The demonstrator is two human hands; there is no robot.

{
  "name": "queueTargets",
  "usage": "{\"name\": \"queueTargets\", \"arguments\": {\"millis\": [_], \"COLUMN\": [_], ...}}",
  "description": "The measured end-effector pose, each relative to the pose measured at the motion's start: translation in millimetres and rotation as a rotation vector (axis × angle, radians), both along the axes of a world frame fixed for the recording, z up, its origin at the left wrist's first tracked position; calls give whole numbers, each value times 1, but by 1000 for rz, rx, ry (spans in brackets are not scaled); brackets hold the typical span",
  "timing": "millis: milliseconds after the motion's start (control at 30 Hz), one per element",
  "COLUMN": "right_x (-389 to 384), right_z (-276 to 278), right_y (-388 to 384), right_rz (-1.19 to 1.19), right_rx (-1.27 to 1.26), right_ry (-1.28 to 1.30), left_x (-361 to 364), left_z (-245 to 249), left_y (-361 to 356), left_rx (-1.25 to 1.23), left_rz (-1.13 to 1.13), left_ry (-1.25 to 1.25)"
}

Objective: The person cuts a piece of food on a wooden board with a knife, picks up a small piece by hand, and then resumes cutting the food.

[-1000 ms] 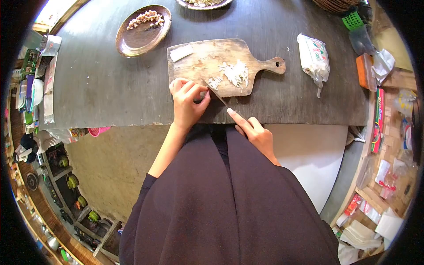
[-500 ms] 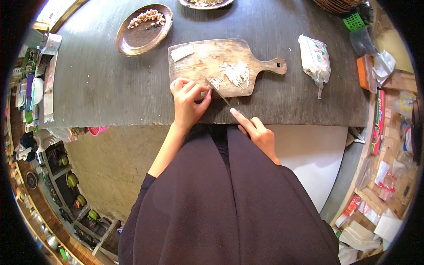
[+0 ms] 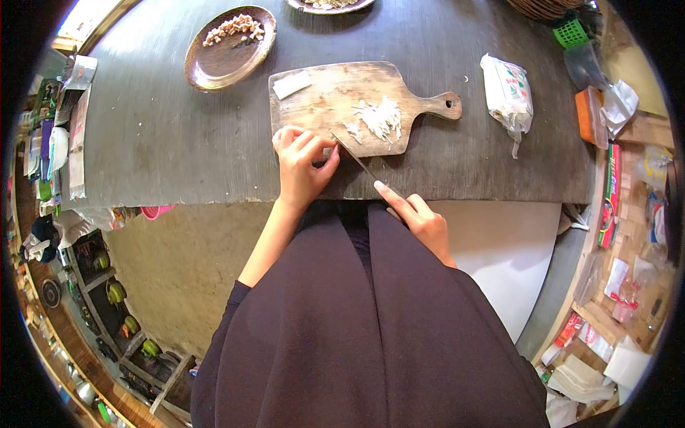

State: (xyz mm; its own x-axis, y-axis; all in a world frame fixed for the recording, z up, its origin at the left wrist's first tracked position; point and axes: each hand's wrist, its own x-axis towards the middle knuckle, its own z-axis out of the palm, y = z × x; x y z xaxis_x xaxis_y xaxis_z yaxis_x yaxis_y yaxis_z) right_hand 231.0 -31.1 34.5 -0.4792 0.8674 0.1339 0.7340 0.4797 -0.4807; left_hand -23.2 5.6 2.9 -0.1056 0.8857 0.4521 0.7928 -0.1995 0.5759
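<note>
A wooden cutting board (image 3: 328, 89) with a handle lies near the table's front edge. My left hand (image 3: 303, 167) is closed at its lower left corner, its bent fingers pressing on a white food piece (image 3: 327, 152) that is mostly hidden. In my right hand (image 3: 422, 217) is a knife (image 3: 362, 164), its index finger stretched along it. The blade slants over the board's front edge, its tip just right of my left fingers. Thin white strips (image 3: 384, 120) are heaped on the board's right part, with a smaller bunch (image 3: 353, 131) beside them. A white block (image 3: 292, 85) lies at the upper left corner.
On the dark table (image 3: 157, 135), a brown plate (image 3: 217, 71) bears chopped brownish pieces (image 3: 235, 27). Another plate (image 3: 334, 10) with pale shreds stands at the far edge. A white plastic packet (image 3: 508, 94) lies right of the board. An orange container (image 3: 592, 118) stands at the right edge.
The knife and my right hand have shifted slightly right and down, away from the small bunch of strips. My left hand stays almost in place.
</note>
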Motion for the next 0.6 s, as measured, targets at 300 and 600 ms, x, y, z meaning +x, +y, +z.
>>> {"name": "queueTargets", "arguments": {"millis": [300, 600], "right_x": [-1, 1], "right_z": [14, 3], "right_y": [1, -1], "right_rz": [10, -4], "right_rx": [-120, 6], "right_ry": [-13, -35], "left_x": [-2, 0], "left_z": [0, 1], "left_y": [0, 0], "left_rx": [-3, -12], "left_rz": [-16, 0], "left_ry": [17, 3]}}
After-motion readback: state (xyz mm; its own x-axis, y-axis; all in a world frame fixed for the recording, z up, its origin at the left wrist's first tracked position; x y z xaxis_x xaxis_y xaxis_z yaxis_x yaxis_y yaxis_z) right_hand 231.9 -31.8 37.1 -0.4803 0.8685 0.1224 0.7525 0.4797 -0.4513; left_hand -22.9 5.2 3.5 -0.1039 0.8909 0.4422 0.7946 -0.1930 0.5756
